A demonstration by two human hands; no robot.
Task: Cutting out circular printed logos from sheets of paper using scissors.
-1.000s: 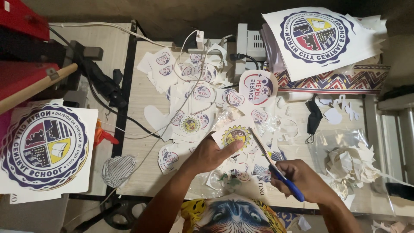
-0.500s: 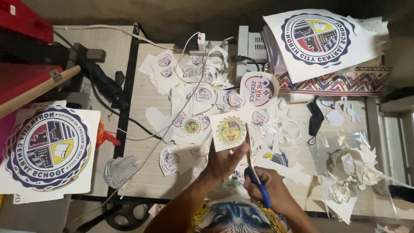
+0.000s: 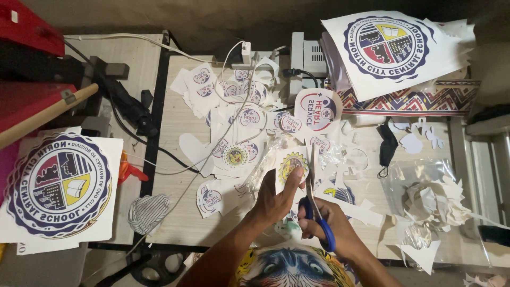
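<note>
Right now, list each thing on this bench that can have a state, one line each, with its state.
Left hand: holding the round printed paper cutout.
Round printed paper cutout: held up, partly trimmed.
Right hand: gripping the blue-handled scissors.
Blue-handled scissors: blades against the cutout's edge.
White charger: on the table, cable attached.
Black face mask: lying flat, unworn.
Large emblem print: lying flat, uncut.
</note>
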